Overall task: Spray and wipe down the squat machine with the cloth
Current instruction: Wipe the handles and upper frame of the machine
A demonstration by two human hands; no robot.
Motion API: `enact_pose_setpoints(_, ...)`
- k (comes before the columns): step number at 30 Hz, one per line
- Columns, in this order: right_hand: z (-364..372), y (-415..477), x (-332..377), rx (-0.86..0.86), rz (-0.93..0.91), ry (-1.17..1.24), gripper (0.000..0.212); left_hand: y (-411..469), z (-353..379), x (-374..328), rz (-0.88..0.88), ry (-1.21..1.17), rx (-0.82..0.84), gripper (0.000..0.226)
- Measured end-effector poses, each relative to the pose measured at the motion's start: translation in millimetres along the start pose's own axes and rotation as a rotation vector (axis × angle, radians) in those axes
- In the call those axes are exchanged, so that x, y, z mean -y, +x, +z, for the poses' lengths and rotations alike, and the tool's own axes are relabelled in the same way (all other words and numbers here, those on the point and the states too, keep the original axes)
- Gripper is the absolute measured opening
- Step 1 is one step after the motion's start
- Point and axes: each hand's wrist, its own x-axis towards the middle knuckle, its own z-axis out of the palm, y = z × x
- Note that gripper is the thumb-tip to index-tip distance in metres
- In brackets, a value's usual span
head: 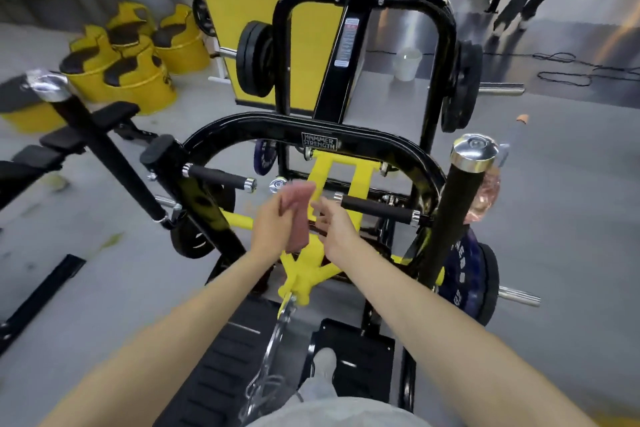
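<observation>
A folded pinkish cloth (297,215) hangs upright in front of me, over the yellow centre frame (341,172) of the black squat machine (346,130). My left hand (272,224) grips the cloth's left side near the top. On the other side, my right hand (334,227) is close against it with thumb raised and fingers loose; motion blur hides whether they touch. What looks like a clear spray bottle (486,194) with pinkish liquid sits behind the chrome-capped black post (460,191) on the right.
Two padded handles (218,177) (377,208) stick inward just beyond my hands. Weight plates (467,274) load the right sleeve. My shoe (323,362) stands on the black footplate. Yellow stools (135,69) and a bench stand at left, with a white bucket (408,62) and cables behind.
</observation>
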Motion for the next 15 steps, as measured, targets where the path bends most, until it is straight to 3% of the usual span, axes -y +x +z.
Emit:
enact_pose_setpoints(2, 1.4, -0.2, 3.6, 0.026, -0.016, -0.059, 0.035, 16.6, -21.1, -8.6, 0.043, 0.055, -0.235, 0.009)
enact_pose_setpoints(4, -1.3, 1.7, 5.2, 0.034, -0.022, -0.090, 0.036, 36.8, -34.5, -13.0, 0.038, 0.160, -0.343, 0.009)
enact_pose_setpoints(7, -5.6, 0.0, 6.3, 0.031, -0.021, -0.067, 0.032, 62.0, -29.8, -8.3, -0.011, 0.353, -0.117, 0.018)
enact_pose_setpoints(9, -7.8, -2.9, 6.3, 0.041, -0.011, -0.065, 0.033, 66.8, -12.9, -5.2, -0.025, 0.255, 0.057, 0.022)
enact_pose_setpoints(12, -9.2, -6.3, 5.3, 0.053, 0.009, -0.078, 0.034, 56.4, 1.0, -15.0, 0.012, 0.173, 0.083, 0.019)
enact_pose_setpoints(15, -7.4, -5.1, 3.7, 0.031, 0.016, -0.102, 0.036, 43.8, -9.9, -12.9, 0.209, 0.140, 0.083, 0.029)
